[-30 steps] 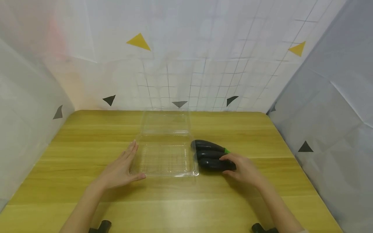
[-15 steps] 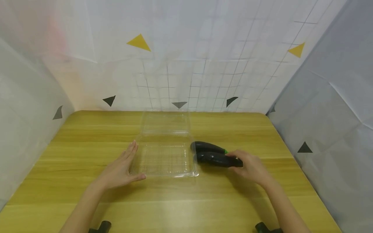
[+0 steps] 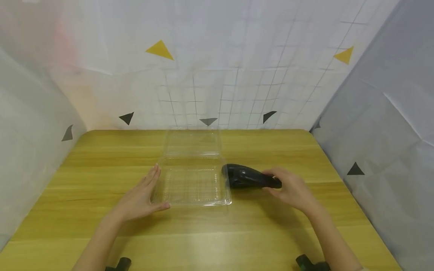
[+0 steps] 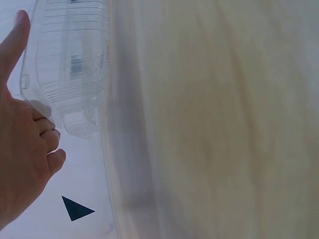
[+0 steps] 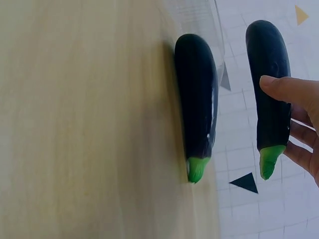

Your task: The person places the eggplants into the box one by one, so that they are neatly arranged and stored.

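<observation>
My right hand [image 3: 288, 188] grips a dark eggplant [image 5: 271, 55] with a green stem end, thumb on one side and fingers on the other. In the right wrist view it is raised off the table, apart from another eggplant [image 5: 194, 94] lying there. From the head view the held one overlaps what lies below, so how many lie there is hidden. A clear plastic clamshell box [image 3: 190, 184] stands with its lid [image 3: 193, 143] folded back, left of the eggplants. My left hand [image 3: 139, 197] rests against the box's left side, fingers straight, thumb spread along its front corner.
The wooden table [image 3: 210, 241] ends at a white back wall [image 3: 217, 90] with grid lines and triangle markers. Grey-white side walls [image 3: 379, 124] flank it. Two black objects [image 3: 123, 263] show at the bottom edge, one beside each forearm.
My right hand has taken the nearest eggplant by its stem-end half and lifted it up and away over the eggplant behind. The left hand and the box have not moved.
</observation>
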`<state>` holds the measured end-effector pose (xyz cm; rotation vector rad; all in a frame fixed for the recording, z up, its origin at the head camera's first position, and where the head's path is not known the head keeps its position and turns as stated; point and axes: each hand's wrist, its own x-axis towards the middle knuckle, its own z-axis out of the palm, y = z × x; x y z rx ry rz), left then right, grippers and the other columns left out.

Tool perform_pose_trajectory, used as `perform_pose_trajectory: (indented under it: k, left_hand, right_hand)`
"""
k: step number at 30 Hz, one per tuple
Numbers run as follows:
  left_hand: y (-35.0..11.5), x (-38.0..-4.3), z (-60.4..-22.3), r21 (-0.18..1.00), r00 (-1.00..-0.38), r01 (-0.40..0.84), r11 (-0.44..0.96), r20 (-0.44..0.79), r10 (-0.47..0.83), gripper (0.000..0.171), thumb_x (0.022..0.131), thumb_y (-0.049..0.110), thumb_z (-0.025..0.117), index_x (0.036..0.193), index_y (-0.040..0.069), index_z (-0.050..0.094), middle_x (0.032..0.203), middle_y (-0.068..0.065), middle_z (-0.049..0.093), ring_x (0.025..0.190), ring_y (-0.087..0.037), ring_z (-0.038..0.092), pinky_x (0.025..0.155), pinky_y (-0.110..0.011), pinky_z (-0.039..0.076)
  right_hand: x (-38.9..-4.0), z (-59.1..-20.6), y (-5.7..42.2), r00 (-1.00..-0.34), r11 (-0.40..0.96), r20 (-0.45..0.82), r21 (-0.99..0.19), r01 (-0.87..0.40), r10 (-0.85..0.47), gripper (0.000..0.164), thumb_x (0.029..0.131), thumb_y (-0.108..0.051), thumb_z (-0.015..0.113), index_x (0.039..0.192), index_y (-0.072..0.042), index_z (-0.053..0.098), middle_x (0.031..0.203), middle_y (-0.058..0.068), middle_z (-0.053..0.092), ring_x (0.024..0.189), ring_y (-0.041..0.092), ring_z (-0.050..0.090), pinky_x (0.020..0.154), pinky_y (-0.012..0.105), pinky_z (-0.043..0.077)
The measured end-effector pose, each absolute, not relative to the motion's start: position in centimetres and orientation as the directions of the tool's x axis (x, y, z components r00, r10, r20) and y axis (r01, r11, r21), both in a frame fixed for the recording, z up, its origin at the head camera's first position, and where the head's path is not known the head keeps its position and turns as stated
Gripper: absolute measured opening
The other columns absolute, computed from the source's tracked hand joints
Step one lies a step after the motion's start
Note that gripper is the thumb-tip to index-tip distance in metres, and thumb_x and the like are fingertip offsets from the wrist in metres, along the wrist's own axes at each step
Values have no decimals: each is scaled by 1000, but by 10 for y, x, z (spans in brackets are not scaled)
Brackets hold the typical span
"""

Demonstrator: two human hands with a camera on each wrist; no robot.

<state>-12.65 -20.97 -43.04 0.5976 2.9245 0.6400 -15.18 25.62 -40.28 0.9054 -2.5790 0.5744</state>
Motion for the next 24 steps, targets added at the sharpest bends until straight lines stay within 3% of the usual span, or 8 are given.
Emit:
perform_pose_trajectory:
  k: [13, 24]
  left_hand:
    - [-209, -125, -430, 410, -920, 361, 838, 10, 392, 113, 80, 63, 65, 155, 6, 3, 161, -13, -2, 141, -46, 14, 98, -65, 36]
    - [-209, -125, -429, 432, -922, 349, 832, 1, 386, 113, 80, 63, 66, 155, 7, 2, 161, -12, -4, 141, -45, 14, 104, -63, 29]
  right_hand:
    - [-157, -391, 238, -739, 712, 424, -259, -653, -523, 48, 72, -19, 86, 115, -14, 67, 105, -2, 68, 87, 18, 66, 69, 36, 55]
    - [-159, -387, 229, -726, 681, 424, -286, -674, -541, 48, 73, -21, 85, 117, -17, 65, 108, -4, 67, 86, 16, 66, 63, 30, 54]
